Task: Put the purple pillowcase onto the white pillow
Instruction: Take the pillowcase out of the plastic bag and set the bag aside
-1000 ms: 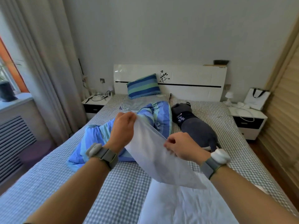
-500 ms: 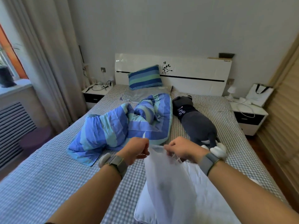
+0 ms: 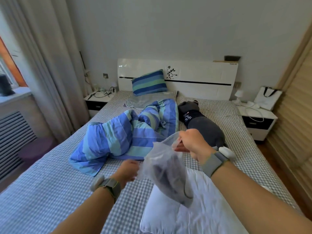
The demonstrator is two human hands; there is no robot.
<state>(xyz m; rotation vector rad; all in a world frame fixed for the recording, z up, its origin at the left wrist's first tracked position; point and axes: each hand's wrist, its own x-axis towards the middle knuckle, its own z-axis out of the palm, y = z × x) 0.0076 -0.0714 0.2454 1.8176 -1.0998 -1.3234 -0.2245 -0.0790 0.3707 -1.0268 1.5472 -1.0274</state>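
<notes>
Thin, pale lilac-white pillowcase (image 3: 166, 168) is hanging in the air over the far left corner of the white quilted pillow (image 3: 199, 215), its long axis running from far-right, high, down to near, where the bunched end is dipping toward the pillow. Right hand (image 3: 194, 146) is pinching the upper edge with curled fingers. Left hand (image 3: 128, 169) is gripping the lower left edge; its fingertips are blurred. Half a second ago both hands were level and close together at the top edge; now the left is sitting lower and the right higher, farther away. Pillow is cut off by the near edge and partly covered by the right forearm. The blue striped duvet (image 3: 125, 134) is lying crumpled beyond, on the checked bedsheet (image 3: 42, 191).
</notes>
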